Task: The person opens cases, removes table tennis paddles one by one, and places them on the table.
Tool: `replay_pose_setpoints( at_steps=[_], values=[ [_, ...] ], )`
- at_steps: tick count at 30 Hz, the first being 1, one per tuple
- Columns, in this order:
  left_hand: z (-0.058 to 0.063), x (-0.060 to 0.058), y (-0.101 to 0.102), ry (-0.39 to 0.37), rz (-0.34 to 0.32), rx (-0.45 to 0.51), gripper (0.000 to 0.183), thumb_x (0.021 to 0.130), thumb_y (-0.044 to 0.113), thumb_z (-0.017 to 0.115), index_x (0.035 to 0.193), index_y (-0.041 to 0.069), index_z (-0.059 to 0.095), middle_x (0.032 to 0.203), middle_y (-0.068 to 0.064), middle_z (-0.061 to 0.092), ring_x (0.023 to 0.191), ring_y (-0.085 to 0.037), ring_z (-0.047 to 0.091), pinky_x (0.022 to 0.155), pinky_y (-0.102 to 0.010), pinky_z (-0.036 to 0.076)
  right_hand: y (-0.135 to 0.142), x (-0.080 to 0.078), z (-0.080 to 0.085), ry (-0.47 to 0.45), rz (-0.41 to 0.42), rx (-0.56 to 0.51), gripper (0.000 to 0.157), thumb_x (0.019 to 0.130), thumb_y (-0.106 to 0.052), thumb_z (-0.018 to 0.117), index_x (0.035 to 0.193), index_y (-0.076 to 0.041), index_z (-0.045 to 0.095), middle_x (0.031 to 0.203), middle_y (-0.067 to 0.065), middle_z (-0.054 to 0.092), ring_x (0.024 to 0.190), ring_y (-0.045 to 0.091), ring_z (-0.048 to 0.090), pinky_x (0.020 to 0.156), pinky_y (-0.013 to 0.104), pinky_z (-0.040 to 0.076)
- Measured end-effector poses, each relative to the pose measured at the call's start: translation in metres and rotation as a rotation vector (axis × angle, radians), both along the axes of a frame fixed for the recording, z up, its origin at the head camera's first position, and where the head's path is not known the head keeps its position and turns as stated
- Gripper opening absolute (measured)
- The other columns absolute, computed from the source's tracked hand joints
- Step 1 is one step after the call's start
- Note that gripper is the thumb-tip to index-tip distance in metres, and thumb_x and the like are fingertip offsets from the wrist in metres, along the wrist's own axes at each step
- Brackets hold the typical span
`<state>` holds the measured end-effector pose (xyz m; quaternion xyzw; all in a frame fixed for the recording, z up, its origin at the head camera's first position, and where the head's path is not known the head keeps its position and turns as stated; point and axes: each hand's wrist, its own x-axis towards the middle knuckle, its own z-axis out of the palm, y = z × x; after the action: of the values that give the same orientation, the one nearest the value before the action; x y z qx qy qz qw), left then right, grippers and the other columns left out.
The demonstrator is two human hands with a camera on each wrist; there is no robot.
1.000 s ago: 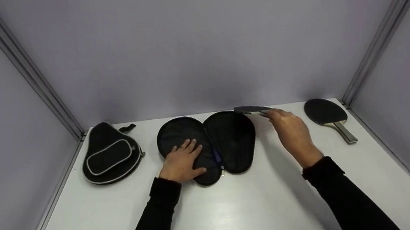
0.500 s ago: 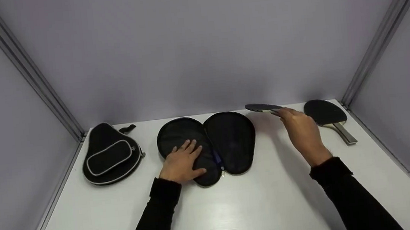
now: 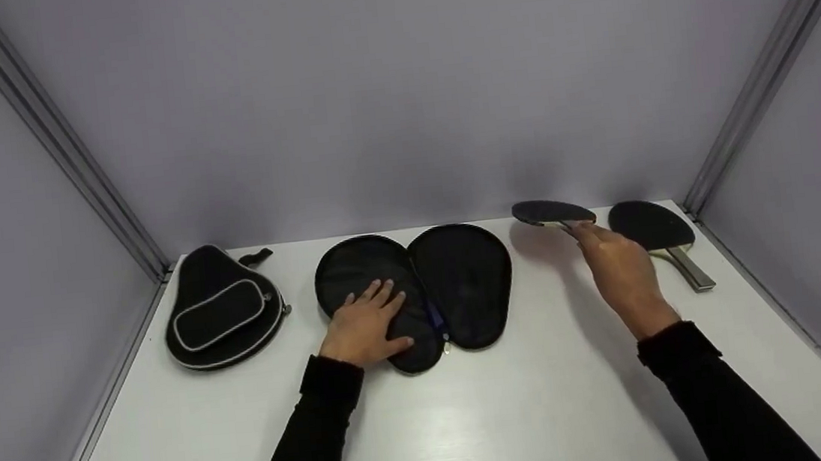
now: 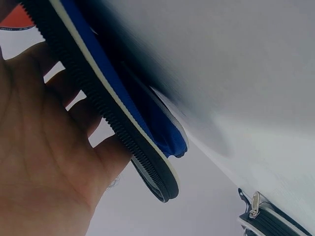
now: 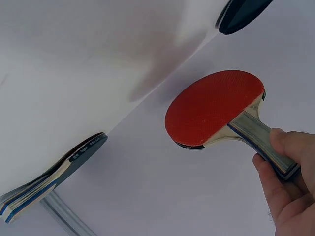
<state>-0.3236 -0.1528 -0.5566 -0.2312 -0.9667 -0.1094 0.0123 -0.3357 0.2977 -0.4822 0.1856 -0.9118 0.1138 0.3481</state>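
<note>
My right hand grips a table tennis paddle by its handle, holding it above the table to the right of an unzipped paddle case. The paddle's underside is red in the right wrist view, its top black in the head view. The black case lies spread in two halves, with a bit of blue lining at the hinge. With fingers spread, my left hand rests on the case's left half. A second paddle, black side up, lies on the table to the right of the held one.
A zipped black paddle case with white piping and a front pocket lies at the left of the white table. Grey walls close off the back and both sides.
My right hand has carried the paddle rightward, away from the spread case and closer to the second paddle, showing more of its black face. My left hand has stayed still.
</note>
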Motion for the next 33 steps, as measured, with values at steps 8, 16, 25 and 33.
replay_pose_setpoints(
  at_steps=[8,16,25,33],
  values=[
    [-0.003,-0.004,-0.001,0.002,0.002,-0.025,0.092,0.105,0.066,0.079,0.177,0.015,0.055,0.189,-0.017,0.044,0.179,-0.041,0.039,0.140,-0.074,0.041,0.012,0.001,-0.017,0.068,0.030,0.067,0.030,0.100,0.010,0.082,0.129,0.007,0.082,0.128,0.029,0.086,0.108,0.053,0.086,0.081,0.063,0.073],
    [-0.008,-0.004,-0.003,0.050,-0.019,-0.008,0.093,0.103,0.068,0.080,0.175,0.014,0.057,0.187,-0.018,0.047,0.177,-0.043,0.042,0.138,-0.075,0.044,0.019,0.005,-0.025,0.004,-0.012,0.141,0.034,0.099,0.011,0.079,0.132,0.006,0.082,0.131,0.028,0.085,0.110,0.052,0.086,0.081,0.061,0.073],
    [0.004,0.002,0.000,0.072,-0.018,-0.046,0.087,0.107,0.069,0.075,0.175,0.016,0.058,0.186,-0.017,0.050,0.176,-0.040,0.046,0.136,-0.074,0.047,0.027,0.001,-0.029,-0.017,-0.030,0.144,0.032,0.100,0.014,0.075,0.131,0.008,0.080,0.131,0.031,0.084,0.112,0.054,0.085,0.083,0.063,0.073],
    [0.000,0.000,-0.002,0.072,-0.018,-0.047,0.093,0.104,0.071,0.077,0.176,0.016,0.056,0.188,-0.016,0.046,0.178,-0.040,0.043,0.139,-0.070,0.046,0.027,0.001,-0.028,-0.100,-0.070,0.124,0.032,0.102,0.014,0.071,0.133,0.010,0.080,0.136,0.032,0.082,0.115,0.056,0.084,0.089,0.065,0.072]
  ],
)
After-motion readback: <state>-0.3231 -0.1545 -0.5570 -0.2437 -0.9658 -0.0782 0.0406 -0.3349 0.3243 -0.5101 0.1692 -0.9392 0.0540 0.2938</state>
